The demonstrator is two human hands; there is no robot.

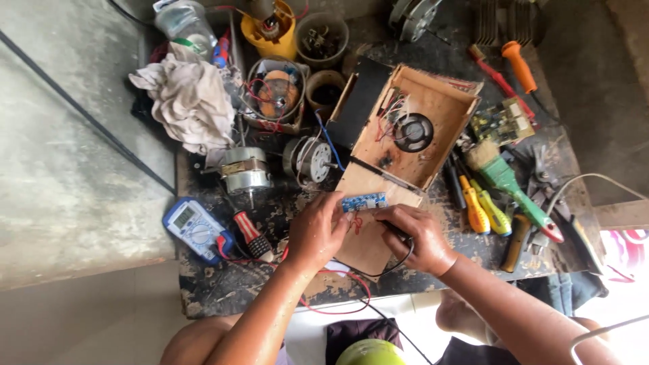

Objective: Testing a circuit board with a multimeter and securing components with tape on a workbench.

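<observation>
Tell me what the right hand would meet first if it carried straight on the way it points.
The right hand points up-left with a dark tool, so it would probably meet the small blue circuit board first, then the left hand; depth is unclear.

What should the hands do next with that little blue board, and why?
Probably bring the dark tool's tip down onto the small blue circuit board. The left hand already pinches the board's edge against the wooden flap, steadying it, and the right hand holds a black corded tool just beside it. Red wires hang from the board.
</observation>
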